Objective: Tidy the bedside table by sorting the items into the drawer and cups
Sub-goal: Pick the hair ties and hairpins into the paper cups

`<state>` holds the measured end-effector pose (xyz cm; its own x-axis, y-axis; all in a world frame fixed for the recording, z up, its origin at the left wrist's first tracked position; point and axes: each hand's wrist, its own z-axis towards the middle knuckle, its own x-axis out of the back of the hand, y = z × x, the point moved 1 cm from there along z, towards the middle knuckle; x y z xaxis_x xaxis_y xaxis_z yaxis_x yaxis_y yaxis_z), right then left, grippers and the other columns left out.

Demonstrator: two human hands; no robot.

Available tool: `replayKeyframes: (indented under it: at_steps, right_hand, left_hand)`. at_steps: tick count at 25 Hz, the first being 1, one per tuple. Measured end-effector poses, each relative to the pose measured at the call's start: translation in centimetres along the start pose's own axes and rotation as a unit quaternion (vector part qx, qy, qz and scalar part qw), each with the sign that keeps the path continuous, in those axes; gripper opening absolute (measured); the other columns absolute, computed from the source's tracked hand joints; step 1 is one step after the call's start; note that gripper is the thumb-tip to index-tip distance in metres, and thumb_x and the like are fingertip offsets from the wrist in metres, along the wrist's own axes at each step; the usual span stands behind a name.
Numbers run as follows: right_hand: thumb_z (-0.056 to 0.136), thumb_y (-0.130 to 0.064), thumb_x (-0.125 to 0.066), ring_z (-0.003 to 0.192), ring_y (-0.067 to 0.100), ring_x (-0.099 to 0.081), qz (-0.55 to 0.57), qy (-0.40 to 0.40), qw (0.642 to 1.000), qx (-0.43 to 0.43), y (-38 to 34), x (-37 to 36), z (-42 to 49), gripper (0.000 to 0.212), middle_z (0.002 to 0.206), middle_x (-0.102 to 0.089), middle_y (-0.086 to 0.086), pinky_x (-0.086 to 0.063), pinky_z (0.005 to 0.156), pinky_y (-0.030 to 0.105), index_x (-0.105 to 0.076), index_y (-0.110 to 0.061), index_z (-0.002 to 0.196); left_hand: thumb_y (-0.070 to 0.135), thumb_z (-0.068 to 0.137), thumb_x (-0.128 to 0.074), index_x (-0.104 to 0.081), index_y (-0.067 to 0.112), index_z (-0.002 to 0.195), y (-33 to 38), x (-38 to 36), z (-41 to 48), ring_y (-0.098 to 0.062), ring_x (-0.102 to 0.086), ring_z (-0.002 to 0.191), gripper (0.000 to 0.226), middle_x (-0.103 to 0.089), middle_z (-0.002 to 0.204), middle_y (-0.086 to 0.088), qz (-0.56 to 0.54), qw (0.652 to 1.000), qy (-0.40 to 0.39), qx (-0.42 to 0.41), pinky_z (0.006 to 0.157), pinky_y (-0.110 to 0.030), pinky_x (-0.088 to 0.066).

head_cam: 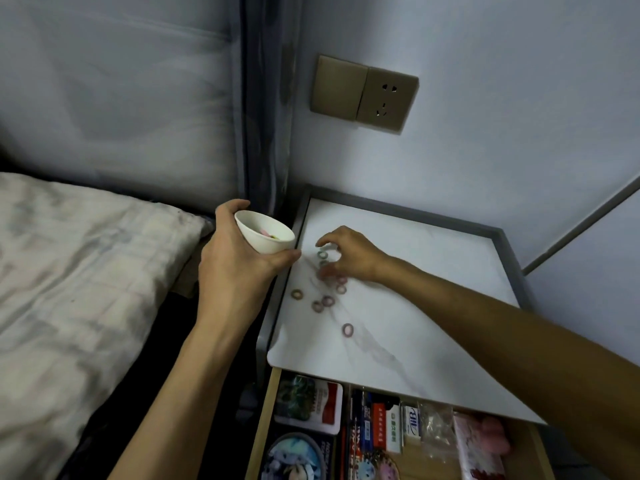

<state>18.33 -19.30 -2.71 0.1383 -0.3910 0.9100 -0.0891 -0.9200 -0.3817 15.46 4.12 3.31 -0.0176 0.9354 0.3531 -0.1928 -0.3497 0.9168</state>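
My left hand [235,261] grips a small white cup [265,232] just off the left edge of the bedside table [415,271]; the cup is tilted toward the table and holds a few small coloured rings. My right hand [346,254] hovers over the white marble top with its fingers curled down around a green hair ring [322,254]. Several pink and brownish hair rings [327,301] lie scattered on the top below that hand, one [347,330] nearer the front. The drawer [263,427] under the top stands pulled out.
The open drawer holds boxes [308,400], packets [436,431] and round tins [294,455]. A bed with a pale pillow [86,271] lies to the left. A grey raised rim [509,258] runs round the table's back and right. A wall socket [363,93] is above.
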Motion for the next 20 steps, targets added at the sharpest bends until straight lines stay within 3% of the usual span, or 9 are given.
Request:
replayKeyframes:
  at_steps: [2,5,9,12,16,18,20]
  right_hand:
    - [0.071,-0.026,-0.085,0.095,0.015,-0.055,0.024,0.019,0.999,0.008,0.2,-1.2,0.6,0.047,0.108,-0.052,0.002,-0.045,0.083,0.022,-0.068,-0.017,0.113]
    - [0.075,-0.006,-0.079,0.077,0.007,-0.055,0.044,0.047,0.997,0.044,-0.5,-1.8,0.4,0.022,0.093,-0.055,-0.002,-0.042,0.068,0.010,-0.073,-0.011,0.094]
    - [0.082,-0.007,-0.060,0.079,0.014,-0.057,-0.048,0.019,0.995,0.082,-1.4,-2.3,-0.2,0.014,0.082,-0.059,-0.005,-0.046,0.069,0.025,-0.070,-0.015,0.088]
    - [0.081,-0.006,-0.058,0.076,0.017,-0.060,-0.063,0.017,0.993,0.095,-1.5,-2.5,-0.6,0.014,0.075,-0.058,-0.007,-0.046,0.064,0.024,-0.067,-0.016,0.084]
    - [0.077,0.006,-0.065,0.069,0.016,-0.065,0.152,0.090,0.984,0.015,-2.3,1.8,-1.5,0.018,0.074,-0.068,0.004,-0.052,0.068,0.021,-0.069,-0.009,0.086]
    - [0.080,0.008,-0.066,0.067,0.019,-0.065,0.272,0.121,0.954,0.033,-4.0,5.6,-2.7,0.014,0.075,-0.068,0.014,-0.054,0.071,0.025,-0.066,-0.002,0.090]
    - [0.083,0.007,-0.066,0.069,0.020,-0.066,0.315,0.112,0.939,0.081,-6.2,8.8,-4.4,0.011,0.077,-0.068,0.018,-0.056,0.074,0.028,-0.065,0.002,0.092]
  left_hand:
    - [0.034,0.058,-0.090,-0.045,0.028,0.129,-0.1,0.1,0.2,-0.020,-0.061,0.100,0.084,-0.063,0.109,0.002,-0.003,1.000,-0.002,0.002,0.087,-0.039,-0.052]
    - [0.034,0.059,-0.090,-0.044,0.028,0.130,-0.2,0.1,0.2,-0.020,-0.061,0.101,0.085,-0.063,0.111,0.002,-0.008,1.000,-0.009,0.003,0.087,-0.039,-0.052]
    - [0.033,0.059,-0.090,-0.044,0.025,0.132,0.0,-0.2,0.0,-0.021,-0.060,0.104,0.086,-0.060,0.111,0.002,-0.006,1.000,-0.020,0.003,0.089,-0.039,-0.051]
    - [0.034,0.059,-0.090,-0.044,0.025,0.132,0.1,-0.6,-0.3,-0.021,-0.059,0.104,0.087,-0.060,0.108,0.003,-0.004,0.999,-0.033,0.000,0.088,-0.038,-0.051]
    - [0.034,0.059,-0.090,-0.044,0.028,0.131,0.1,-1.1,-0.7,-0.018,-0.059,0.100,0.086,-0.061,0.107,0.004,-0.006,0.998,-0.059,0.003,0.081,-0.029,-0.048]
    - [0.033,0.059,-0.091,-0.043,0.029,0.131,0.4,-1.3,-0.7,-0.016,-0.059,0.095,0.087,-0.061,0.108,0.005,-0.004,0.997,-0.076,0.002,0.070,-0.018,-0.047]
    - [0.029,0.060,-0.091,-0.042,0.029,0.133,0.9,-1.7,-0.9,-0.006,-0.058,0.084,0.087,-0.060,0.105,0.006,-0.015,0.995,-0.096,0.002,0.055,-0.006,-0.042]
